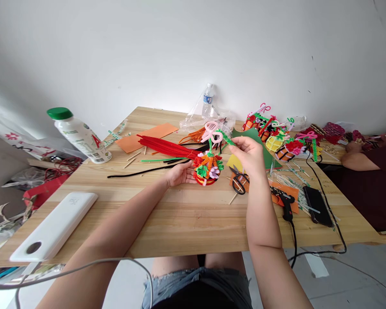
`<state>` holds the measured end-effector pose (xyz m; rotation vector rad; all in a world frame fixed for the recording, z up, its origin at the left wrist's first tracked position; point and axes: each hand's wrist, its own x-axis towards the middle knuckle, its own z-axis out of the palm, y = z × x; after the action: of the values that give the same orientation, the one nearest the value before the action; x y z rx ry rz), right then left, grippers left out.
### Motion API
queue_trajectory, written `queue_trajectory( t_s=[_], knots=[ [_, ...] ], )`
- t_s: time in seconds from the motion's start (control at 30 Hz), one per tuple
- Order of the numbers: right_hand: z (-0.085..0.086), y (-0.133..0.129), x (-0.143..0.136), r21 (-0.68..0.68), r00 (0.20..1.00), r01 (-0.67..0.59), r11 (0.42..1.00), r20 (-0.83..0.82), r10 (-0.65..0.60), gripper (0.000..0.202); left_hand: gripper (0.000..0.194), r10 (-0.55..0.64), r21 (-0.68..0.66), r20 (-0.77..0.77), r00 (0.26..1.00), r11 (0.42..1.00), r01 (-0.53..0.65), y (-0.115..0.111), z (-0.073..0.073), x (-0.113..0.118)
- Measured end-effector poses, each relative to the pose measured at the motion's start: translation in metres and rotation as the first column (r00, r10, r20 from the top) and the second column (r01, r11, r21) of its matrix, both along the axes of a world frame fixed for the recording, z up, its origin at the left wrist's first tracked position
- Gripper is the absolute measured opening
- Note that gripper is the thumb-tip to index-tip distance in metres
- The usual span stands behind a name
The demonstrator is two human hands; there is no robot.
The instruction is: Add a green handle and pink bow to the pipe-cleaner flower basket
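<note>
A small basket of pipe-cleaner flowers, orange, red, green and lilac, is above the middle of the table. My left hand supports it from the left, fingers round its side. A pink looped bow stands on a green stem over the flowers. My right hand pinches a green fuzzy stem that runs up beside the bow. Behind my left hand lies a bundle of red pipe cleaners.
Black scissors, a glue gun with a cable and a phone lie right. Finished baskets stand back right. A bottle and power bank are left. Another person's arm is far right.
</note>
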<state>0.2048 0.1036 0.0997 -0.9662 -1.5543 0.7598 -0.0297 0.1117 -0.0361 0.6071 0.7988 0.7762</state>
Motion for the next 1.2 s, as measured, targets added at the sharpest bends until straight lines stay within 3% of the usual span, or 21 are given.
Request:
queue_trajectory(
  t_s=[0.3,0.43,0.57,0.77,0.93,1.2],
  knots=[
    [0.003,-0.003,-0.001,-0.01,1.0,-0.01,1.0,0.01,0.01,0.02,0.039,-0.036,0.01,-0.072,0.997,0.999,0.037,0.003,0.003,-0.009],
    [0.002,-0.002,0.0,-0.005,1.0,-0.012,1.0,0.009,0.012,0.019,0.032,0.145,0.051,-0.114,0.983,0.989,-0.14,0.005,0.006,-0.007],
    [-0.001,0.001,0.001,0.007,1.0,-0.013,1.0,0.02,0.013,0.022,0.028,0.317,0.214,-0.049,0.947,0.93,-0.3,0.004,0.009,-0.004],
    [-0.004,0.006,0.002,-0.003,0.998,-0.063,0.998,0.008,0.063,0.027,0.041,0.283,0.351,0.06,0.957,0.892,-0.285,-0.001,0.013,-0.002],
    [-0.012,0.018,0.003,0.012,0.992,-0.125,0.992,-0.022,0.126,0.032,0.041,0.307,0.321,0.05,0.95,0.896,-0.306,0.0,0.01,-0.002],
    [-0.026,0.032,0.004,-0.005,0.966,-0.213,0.977,-0.149,0.21,0.033,0.044,0.249,0.269,-0.015,0.968,0.934,-0.236,0.0,0.005,0.0]
  ],
)
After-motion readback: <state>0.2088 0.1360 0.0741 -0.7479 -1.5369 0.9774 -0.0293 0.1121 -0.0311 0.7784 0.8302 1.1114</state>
